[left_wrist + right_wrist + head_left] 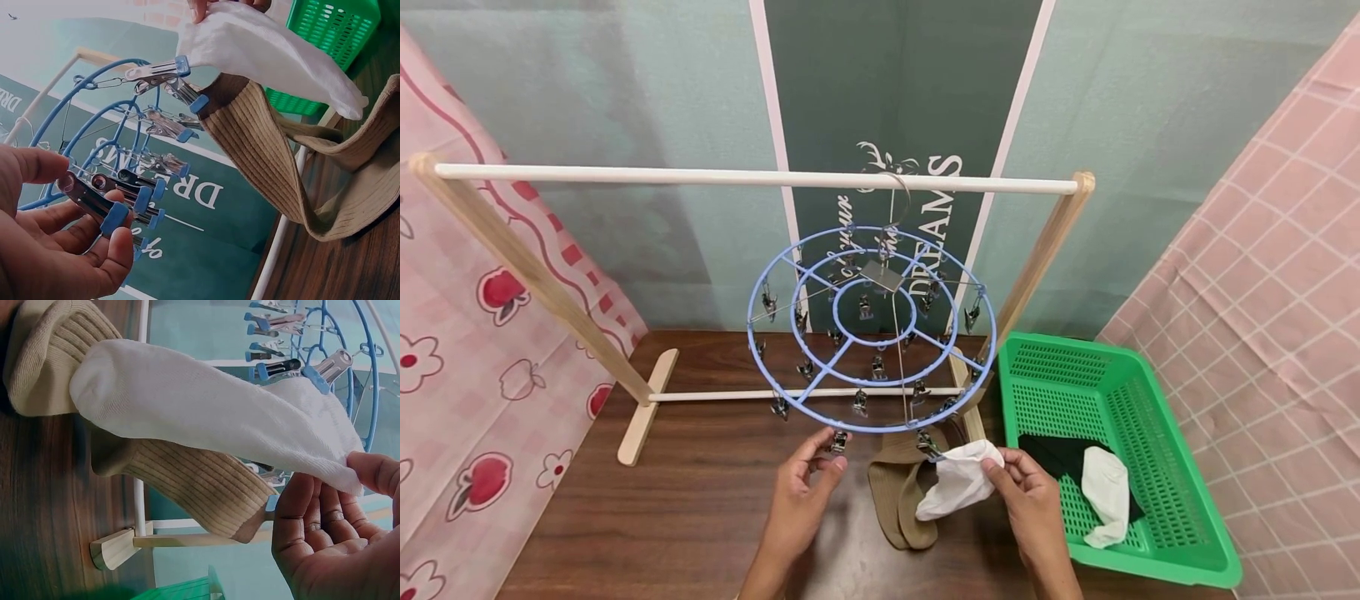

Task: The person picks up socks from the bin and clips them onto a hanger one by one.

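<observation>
A white sock point(958, 479) hangs by one corner of its cuff from a metal clip point(159, 70) with blue tips. My right hand point(1030, 492) pinches the other end of that cuff between thumb and fingers, as the right wrist view shows. My left hand point(801, 492) holds another clip point(94, 203) at the near rim, its thumb at the clip's end. Both clips belong to a round blue hanger point(872, 429). Behind the white sock, brown ribbed socks point(194, 484) hang from the hanger, partly covered by it in the head view.
The hanger hooks over the white bar point(662, 176) of a wooden-legged rack on a brown table point(685, 517). At right stands a green basket point(1195, 500) with a white sock point(1107, 492) and black cloth point(1051, 457) inside. Several unused clips dangle from the rings.
</observation>
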Demonstrator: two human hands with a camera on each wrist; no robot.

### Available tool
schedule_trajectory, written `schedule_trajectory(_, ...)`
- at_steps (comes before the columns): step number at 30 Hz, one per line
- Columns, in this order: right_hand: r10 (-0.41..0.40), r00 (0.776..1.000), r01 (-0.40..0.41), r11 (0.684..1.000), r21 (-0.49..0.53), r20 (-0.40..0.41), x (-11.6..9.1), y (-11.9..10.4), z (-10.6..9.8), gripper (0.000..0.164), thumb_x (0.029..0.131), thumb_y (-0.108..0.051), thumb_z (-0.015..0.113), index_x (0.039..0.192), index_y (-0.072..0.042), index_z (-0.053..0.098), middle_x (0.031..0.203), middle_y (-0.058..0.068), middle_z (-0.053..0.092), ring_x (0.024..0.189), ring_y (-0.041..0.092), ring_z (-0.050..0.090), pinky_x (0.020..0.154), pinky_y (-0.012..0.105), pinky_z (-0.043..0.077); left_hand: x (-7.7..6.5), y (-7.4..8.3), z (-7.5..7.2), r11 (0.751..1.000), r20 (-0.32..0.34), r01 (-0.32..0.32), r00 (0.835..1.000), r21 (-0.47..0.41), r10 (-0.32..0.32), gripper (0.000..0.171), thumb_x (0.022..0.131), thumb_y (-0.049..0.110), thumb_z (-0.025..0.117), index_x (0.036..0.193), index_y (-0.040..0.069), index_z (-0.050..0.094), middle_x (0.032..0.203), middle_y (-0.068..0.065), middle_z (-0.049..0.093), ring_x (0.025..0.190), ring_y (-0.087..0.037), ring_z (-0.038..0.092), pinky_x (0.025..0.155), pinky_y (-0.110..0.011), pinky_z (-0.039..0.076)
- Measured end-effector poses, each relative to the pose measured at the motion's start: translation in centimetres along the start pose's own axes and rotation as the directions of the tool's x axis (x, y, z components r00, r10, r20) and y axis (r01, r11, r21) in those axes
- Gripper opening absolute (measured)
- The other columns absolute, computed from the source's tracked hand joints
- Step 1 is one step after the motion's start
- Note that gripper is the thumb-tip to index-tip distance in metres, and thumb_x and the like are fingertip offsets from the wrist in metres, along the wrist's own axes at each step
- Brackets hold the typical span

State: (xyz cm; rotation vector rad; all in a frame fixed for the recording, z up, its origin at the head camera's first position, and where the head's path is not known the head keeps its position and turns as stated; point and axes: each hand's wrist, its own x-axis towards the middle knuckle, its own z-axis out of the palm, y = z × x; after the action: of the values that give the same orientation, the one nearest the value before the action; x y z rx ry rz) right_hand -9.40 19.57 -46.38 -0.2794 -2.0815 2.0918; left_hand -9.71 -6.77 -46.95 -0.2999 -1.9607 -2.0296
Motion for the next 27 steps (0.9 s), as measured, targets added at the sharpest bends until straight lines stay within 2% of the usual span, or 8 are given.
schedule_trajectory(8,-0.023,1.000,0.024,1.000,0.010,-0.011,0.1,0.1,-0.4,0.021,0.092,-0.002,0.063,0.104,0.014,0.056,0.079,0.002,0.070,0.069,0.009,0.063,0.064,0.021,0.053,0.0,0.2,0.0,1.000,-0.008,0.014,1.000,-0.008,-0.014,0.027,0.090,-0.009,0.058,0.116,-0.012,0.057,0.107,-0.026,0.062,0.097,-0.010,0.058,0.078,-0.021,0.050)
schedule_trajectory(14,-0.025,0.999,0.025,1.000,-0.002,-0.031,0.2,0.1,-0.7,0.021,0.091,-0.002,0.064,0.103,0.014,0.057,0.078,0.002,0.070,0.067,0.009,0.063,0.061,0.021,0.053,0.0,0.1,0.0,0.998,0.000,0.057,0.998,-0.014,-0.057,0.027,0.085,-0.010,0.064,0.112,-0.010,0.061,0.100,-0.022,0.066,0.091,-0.014,0.062,0.075,-0.022,0.051)
schedule_trajectory(20,-0.009,0.999,0.008,1.000,-0.017,-0.041,0.2,-0.1,-1.0,0.022,0.092,-0.003,0.064,0.104,0.014,0.057,0.079,0.001,0.070,0.068,0.009,0.063,0.061,0.022,0.053,0.1,0.2,0.4,0.996,0.012,0.079,0.997,-0.030,-0.078,0.028,0.083,-0.009,0.067,0.111,-0.010,0.061,0.101,-0.022,0.066,0.088,-0.020,0.064,0.074,-0.023,0.053)
schedule_trajectory(27,-0.016,0.998,0.016,1.000,-0.002,-0.063,0.2,-0.4,-1.4,0.020,0.092,-0.003,0.065,0.102,0.012,0.058,0.079,0.001,0.070,0.067,0.010,0.063,0.060,0.022,0.054,0.2,0.4,0.6,0.996,0.034,0.074,0.997,-0.048,-0.072,0.028,0.082,-0.010,0.068,0.109,-0.009,0.062,0.101,-0.021,0.067,0.087,-0.015,0.063,0.072,-0.025,0.054)
